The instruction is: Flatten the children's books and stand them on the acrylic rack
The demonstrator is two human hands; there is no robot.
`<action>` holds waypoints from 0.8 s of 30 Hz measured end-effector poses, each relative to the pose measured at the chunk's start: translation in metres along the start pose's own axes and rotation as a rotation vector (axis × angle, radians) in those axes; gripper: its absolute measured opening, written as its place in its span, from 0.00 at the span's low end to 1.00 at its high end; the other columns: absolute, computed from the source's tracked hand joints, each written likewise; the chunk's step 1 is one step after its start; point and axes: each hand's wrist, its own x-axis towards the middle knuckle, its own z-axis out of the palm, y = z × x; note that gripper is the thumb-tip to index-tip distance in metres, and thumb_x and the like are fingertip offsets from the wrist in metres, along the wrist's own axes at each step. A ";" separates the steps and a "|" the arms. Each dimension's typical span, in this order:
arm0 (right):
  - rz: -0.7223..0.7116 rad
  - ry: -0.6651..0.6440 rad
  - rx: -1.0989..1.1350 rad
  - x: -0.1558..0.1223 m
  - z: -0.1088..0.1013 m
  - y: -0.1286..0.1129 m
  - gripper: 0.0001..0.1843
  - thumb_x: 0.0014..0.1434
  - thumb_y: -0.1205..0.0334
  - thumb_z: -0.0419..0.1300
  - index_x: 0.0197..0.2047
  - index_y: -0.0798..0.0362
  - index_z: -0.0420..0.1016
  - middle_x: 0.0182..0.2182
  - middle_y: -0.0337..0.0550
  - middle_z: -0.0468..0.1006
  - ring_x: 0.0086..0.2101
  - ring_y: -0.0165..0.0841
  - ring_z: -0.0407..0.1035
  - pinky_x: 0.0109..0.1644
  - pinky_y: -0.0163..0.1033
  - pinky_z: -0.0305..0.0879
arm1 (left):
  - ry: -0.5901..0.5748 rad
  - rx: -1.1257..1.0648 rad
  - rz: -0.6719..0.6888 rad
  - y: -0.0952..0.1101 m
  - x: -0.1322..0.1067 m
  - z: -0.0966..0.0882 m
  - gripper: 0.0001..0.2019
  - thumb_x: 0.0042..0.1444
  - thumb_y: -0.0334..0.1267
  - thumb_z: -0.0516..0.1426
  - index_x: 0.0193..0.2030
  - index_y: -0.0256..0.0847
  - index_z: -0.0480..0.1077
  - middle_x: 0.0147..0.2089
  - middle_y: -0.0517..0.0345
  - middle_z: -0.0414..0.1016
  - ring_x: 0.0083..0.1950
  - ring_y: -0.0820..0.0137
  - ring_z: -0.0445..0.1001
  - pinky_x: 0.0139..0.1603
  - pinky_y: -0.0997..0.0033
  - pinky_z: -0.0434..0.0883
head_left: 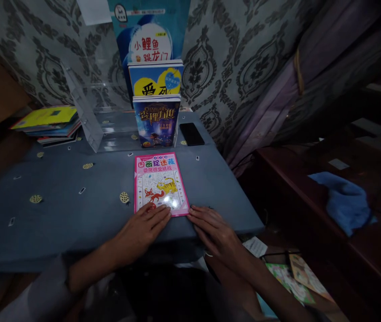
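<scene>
My left hand (148, 223) lay flat, unclenched, on the near edge of the pink book (157, 179), which read 图画捉迷藏; my right hand (217, 230) touched its near right corner, though I couldn't tell whether it pinched. Beyond both hands stood a teal book (152, 42) titled 小鲤鱼跳龙门, with a phone (192, 134) ahead of my right

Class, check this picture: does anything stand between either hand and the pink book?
Nothing visible does. The left hand lies over the bottom edge of the pink book; the right hand's fingertips are at its lower right corner.
</scene>
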 end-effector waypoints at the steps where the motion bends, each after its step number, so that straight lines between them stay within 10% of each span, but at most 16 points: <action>1: 0.004 -0.004 -0.002 0.000 0.000 0.000 0.24 0.67 0.71 0.55 0.65 0.47 0.70 0.53 0.49 0.81 0.55 0.41 0.74 0.56 0.54 0.75 | -0.003 -0.003 -0.008 -0.001 -0.004 -0.001 0.35 0.59 0.21 0.49 0.73 0.34 0.50 0.72 0.43 0.61 0.74 0.61 0.58 0.73 0.54 0.58; 12: 0.018 -0.042 0.013 0.005 -0.005 -0.004 0.24 0.67 0.70 0.55 0.63 0.46 0.71 0.54 0.49 0.80 0.55 0.42 0.74 0.56 0.56 0.76 | 0.005 -0.046 -0.086 -0.009 -0.039 -0.007 0.48 0.51 0.15 0.47 0.77 0.41 0.34 0.75 0.47 0.52 0.75 0.63 0.55 0.71 0.53 0.63; 24: 0.011 -0.057 0.019 0.012 -0.008 0.000 0.20 0.67 0.68 0.56 0.60 0.46 0.74 0.50 0.46 0.83 0.52 0.41 0.76 0.56 0.55 0.75 | 0.123 -0.060 -0.117 -0.015 -0.043 -0.003 0.43 0.56 0.16 0.47 0.77 0.42 0.39 0.72 0.48 0.60 0.72 0.64 0.62 0.69 0.53 0.67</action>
